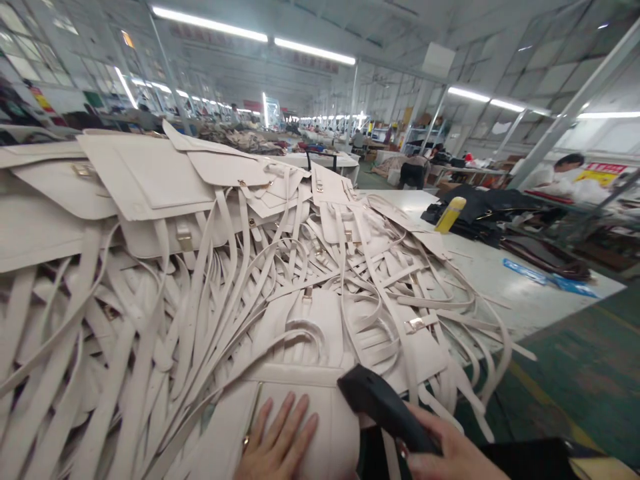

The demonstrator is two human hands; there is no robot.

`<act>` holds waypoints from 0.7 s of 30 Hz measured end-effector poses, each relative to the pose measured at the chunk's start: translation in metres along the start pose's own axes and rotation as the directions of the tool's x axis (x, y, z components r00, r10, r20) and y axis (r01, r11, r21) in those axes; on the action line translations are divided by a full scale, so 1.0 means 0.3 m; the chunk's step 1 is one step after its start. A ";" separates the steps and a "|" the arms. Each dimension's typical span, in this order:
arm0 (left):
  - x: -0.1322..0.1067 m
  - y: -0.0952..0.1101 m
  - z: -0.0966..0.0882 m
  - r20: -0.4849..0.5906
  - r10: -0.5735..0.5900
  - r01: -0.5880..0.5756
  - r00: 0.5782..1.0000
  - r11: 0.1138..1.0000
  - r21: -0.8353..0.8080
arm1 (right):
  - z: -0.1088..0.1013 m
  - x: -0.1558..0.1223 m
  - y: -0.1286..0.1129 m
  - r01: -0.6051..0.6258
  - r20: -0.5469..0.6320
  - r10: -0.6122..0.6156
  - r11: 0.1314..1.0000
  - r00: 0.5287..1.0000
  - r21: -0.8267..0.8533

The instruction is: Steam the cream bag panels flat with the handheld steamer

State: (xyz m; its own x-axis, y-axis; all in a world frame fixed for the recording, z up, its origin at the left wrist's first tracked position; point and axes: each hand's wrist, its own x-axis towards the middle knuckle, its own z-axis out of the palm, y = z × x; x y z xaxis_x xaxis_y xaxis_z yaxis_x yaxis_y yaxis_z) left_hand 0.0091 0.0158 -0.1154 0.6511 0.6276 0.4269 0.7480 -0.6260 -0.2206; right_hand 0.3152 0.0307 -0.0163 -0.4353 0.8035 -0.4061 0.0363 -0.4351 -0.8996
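Observation:
My left hand [283,440] lies flat with fingers spread on a cream leather bag piece [327,427] at the bottom middle. A gold zip or metal strip shows beside its fingers. My right hand [445,447] is closed round a black curved hand-held tool [383,403]; its exact kind is unclear. The tool's wide head is at the upper right edge of the bag piece, touching it or just above it. Behind both hands spreads a big heap of cream bag parts [305,320] with long straps and gold buckles. Part of the right hand's grip is hidden by the tool.
Stacked cream bag flaps [150,173] rise at the left. On the white table [490,287], to the right, stand a yellow bottle-like object [451,215], black bags [485,210] and blue strips [525,272]. A co-worker [565,170] sits farther right. Green floor lies beyond.

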 end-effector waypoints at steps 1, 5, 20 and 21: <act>0.000 0.002 0.001 0.000 -0.001 0.001 1.000 1.000 -0.010 | -0.012 0.024 -0.016 -0.045 0.074 0.043 0.998 0.996 0.037; -0.009 0.013 -0.001 0.080 -0.032 0.040 0.996 0.995 -0.091 | -0.027 0.114 -0.055 -0.167 0.095 0.164 0.986 0.982 0.026; 0.079 0.052 -0.087 0.469 -0.106 0.277 0.877 0.908 -0.314 | -0.042 0.074 -0.045 -0.142 0.022 0.144 0.988 0.989 -0.067; 0.081 0.052 -0.093 0.465 -0.104 0.278 0.879 0.905 -0.321 | -0.030 0.098 -0.042 -0.139 0.005 0.140 0.987 0.990 -0.077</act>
State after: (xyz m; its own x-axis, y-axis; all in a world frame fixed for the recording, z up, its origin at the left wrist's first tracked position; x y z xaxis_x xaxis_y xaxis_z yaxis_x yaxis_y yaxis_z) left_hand 0.0331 0.0085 -0.0840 0.5542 0.8324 -0.0099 0.8166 -0.5413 0.2006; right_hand 0.3101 0.0635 -0.0183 -0.4306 0.7323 -0.5275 0.1659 -0.5103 -0.8439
